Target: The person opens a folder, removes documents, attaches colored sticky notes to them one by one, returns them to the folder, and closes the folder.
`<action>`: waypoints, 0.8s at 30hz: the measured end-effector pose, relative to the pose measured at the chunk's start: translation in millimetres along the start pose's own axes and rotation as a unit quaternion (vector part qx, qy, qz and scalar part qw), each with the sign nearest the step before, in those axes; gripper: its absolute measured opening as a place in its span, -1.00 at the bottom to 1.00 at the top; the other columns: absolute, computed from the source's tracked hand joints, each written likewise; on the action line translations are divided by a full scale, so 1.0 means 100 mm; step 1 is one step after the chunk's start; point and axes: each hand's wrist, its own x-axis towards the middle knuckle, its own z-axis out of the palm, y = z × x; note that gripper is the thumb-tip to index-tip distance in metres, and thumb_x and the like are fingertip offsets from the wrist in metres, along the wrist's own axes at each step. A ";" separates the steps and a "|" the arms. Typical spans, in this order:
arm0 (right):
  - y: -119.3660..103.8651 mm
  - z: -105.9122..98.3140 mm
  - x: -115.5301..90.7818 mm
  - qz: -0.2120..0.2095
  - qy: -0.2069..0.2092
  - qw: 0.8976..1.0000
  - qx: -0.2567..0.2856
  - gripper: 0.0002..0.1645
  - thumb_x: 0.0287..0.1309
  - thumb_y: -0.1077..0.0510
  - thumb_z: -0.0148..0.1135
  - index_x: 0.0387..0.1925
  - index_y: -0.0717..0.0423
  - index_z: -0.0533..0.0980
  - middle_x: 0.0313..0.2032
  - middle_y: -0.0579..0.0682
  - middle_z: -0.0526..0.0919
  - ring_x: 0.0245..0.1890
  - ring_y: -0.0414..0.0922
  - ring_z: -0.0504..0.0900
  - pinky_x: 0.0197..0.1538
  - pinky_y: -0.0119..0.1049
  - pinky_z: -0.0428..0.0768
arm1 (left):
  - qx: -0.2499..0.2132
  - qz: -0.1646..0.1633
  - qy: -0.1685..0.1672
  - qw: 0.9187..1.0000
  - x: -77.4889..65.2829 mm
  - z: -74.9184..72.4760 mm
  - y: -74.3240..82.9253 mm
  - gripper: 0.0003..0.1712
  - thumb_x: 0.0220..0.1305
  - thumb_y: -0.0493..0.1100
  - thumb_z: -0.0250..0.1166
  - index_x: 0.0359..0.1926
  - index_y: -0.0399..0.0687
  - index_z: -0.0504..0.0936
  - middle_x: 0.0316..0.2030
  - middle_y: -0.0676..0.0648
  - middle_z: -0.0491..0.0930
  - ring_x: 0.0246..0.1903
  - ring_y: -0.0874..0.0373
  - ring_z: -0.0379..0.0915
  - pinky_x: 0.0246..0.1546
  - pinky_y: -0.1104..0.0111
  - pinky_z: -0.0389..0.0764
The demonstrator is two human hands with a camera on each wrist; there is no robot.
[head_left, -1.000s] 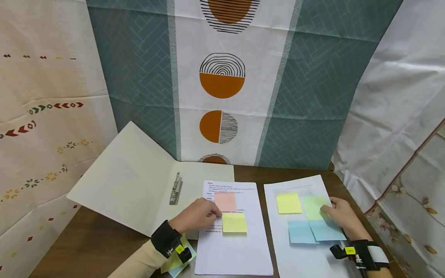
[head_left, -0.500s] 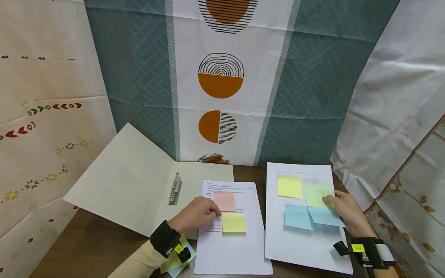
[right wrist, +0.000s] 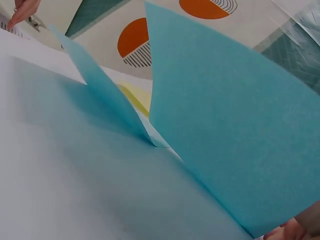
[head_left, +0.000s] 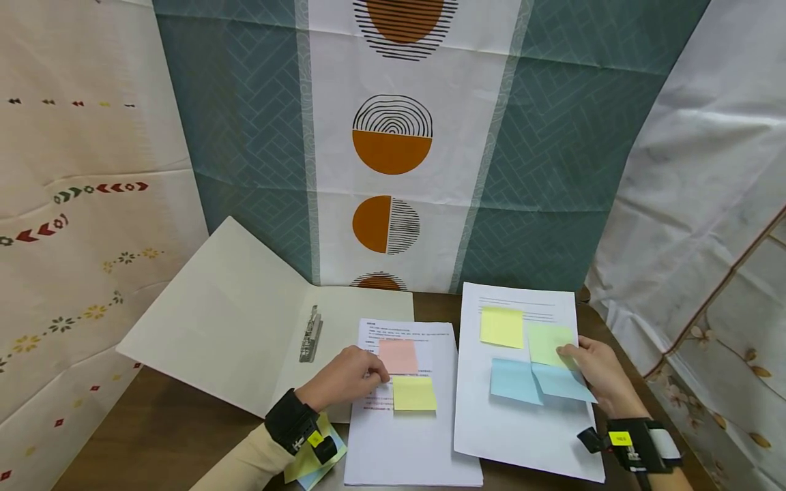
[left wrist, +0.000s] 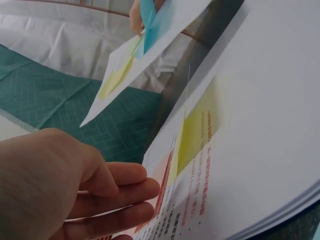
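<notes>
At the right, my right hand (head_left: pixel 604 375) pinches the right edge of a white paper sheet (head_left: pixel 522 436), thumb on top. The sheet is raised off the table. It bears a yellow sticky note (head_left: pixel 501 326), a green one (head_left: pixel 549 343) and two blue ones (head_left: pixel 516 380), whose lower edges curl up. My left hand (head_left: pixel 348 376) lies at the left side of a printed paper stack (head_left: pixel 408 450), fingers loosely bent and holding nothing. Beside its fingertips are a pink sticky note (head_left: pixel 398 356) and a yellow sticky note (left wrist: pixel 197 132) on the stack's top page.
An open folder (head_left: pixel 215 320) with a metal clip (head_left: pixel 310 334) lies at the left, partly under the stack. Below my left wrist are several loose sticky notes (head_left: pixel 307 464). Patterned cloth (head_left: pixel 393 150) hangs behind the brown wooden table (head_left: pixel 153 423).
My right hand has lifted the sheet with its sticky notes, first up and away, then a little to the left towards the stack. My left hand has stayed nearly still.
</notes>
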 end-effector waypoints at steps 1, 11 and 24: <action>0.00 0.03 0.00 -0.001 -0.001 1.000 0.005 -0.01 0.71 -0.02 -0.02 0.76 0.49 -0.15 0.72 0.48 0.13 0.44 0.23 0.36 0.21 -0.29 0.54 | 0.000 -0.001 0.000 1.000 0.00 0.00 0.00 -0.70 0.47 -0.36 0.29 -0.16 -0.07 0.95 -0.10 -0.03 0.92 -0.15 0.18 0.64 -0.21 0.45 0.51; -0.12 0.38 -0.04 -0.031 -0.006 0.999 0.044 -0.10 0.71 0.05 0.02 0.75 0.49 0.00 0.67 0.47 0.25 0.30 0.14 0.52 -0.05 -0.49 0.61 | -0.006 -0.010 0.002 1.000 -0.02 -0.02 -0.02 -0.71 0.49 -0.35 0.29 -0.14 -0.10 0.95 -0.07 -0.06 0.91 -0.12 0.12 0.64 -0.23 0.47 0.53; -0.32 0.86 -0.06 -0.069 -0.053 0.992 0.092 -0.19 0.70 0.11 0.06 0.71 0.45 0.14 0.61 0.44 0.38 0.12 -0.06 0.67 0.01 -0.47 0.70 | -0.011 -0.009 0.009 1.000 -0.02 -0.09 -0.11 -0.66 0.45 -0.39 0.23 -0.18 -0.08 0.94 -0.09 -0.03 0.91 -0.21 0.19 0.58 -0.30 0.45 0.45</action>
